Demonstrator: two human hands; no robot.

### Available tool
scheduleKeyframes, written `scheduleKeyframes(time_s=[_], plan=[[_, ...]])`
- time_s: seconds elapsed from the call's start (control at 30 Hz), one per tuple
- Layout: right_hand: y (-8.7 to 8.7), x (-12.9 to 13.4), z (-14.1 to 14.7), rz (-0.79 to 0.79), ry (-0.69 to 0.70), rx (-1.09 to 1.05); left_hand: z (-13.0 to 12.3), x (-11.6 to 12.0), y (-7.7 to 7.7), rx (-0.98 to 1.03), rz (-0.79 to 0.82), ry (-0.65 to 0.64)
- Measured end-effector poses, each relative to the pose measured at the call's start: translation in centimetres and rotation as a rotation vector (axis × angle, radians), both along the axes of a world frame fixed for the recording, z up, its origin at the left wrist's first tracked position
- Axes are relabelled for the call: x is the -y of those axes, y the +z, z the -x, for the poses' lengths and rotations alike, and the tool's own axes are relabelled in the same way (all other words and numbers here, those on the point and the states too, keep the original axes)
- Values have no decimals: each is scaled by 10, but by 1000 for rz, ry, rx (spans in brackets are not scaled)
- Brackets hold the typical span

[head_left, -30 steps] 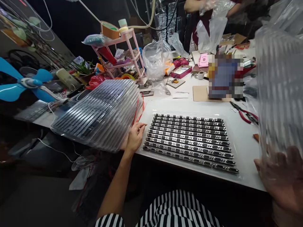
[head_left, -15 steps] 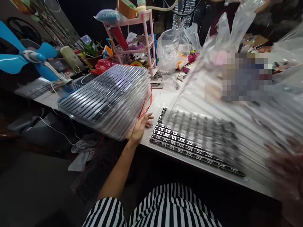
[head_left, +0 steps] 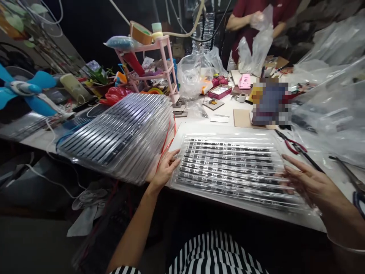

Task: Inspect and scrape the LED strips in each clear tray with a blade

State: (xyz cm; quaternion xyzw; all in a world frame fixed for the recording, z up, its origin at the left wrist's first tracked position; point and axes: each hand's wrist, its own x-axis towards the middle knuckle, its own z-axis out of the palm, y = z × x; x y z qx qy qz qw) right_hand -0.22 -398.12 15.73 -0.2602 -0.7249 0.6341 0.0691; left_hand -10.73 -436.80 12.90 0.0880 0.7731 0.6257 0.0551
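Note:
In front of me lies a clear plastic tray point(head_left: 228, 136) with ridged rows. Beneath or within its rows show strips of black connectors point(head_left: 211, 166); I cannot tell how many layers there are. My left hand point(head_left: 167, 167) has its thumb and fingers at the tray's left edge. At the right edge is my right hand point(head_left: 306, 180), index finger stretched over the plastic and the other fingers bent around the rim, slightly blurred. To the left of my left hand leans a tall stack of similar clear trays point(head_left: 119, 129), filled with dark strips.
Red-handled pliers point(head_left: 293, 146) and scissors point(head_left: 357, 201) lie to the right. A pink rack point(head_left: 168, 64), a blue fan point(head_left: 28, 89) and clear plastic bags point(head_left: 336, 114) stand around the white table. Across it a person in a dark red shirt point(head_left: 264, 19) handles a bag.
The blurred clear plastic sheet has come down flat over the connector strips. My right hand has moved left to its edge. My left hand stays by the left edge; the view has shifted.

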Motion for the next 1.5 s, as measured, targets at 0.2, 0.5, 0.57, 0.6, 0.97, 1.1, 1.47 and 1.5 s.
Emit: scheduleKeyframes(time_s=[0.2,0.5,0.57,0.6,0.97,1.1,1.47,1.5], plan=[[-2,1,-7,57,6,32,9,-11,4,-106,247,-6],[-17,-14,0,-804,85,-70,5,-11,14,-183,472,-9],[-21,-11,4,-951,133,-157,0,-7,11,-274,550,-64],[-23,-8,5,-1040,160,-184,-2,-6,8,-313,588,-105],[-13,12,27,-1687,527,7,-3,-21,-10,-396,770,-82],[-16,-15,14,-1609,588,-131,-21,0,6,-380,667,-215],[-43,-33,-102,-1407,679,-302,-57,40,-44,-885,722,-212],[-48,-29,-104,-1429,610,-343,-55,40,-46,-914,700,-194]])
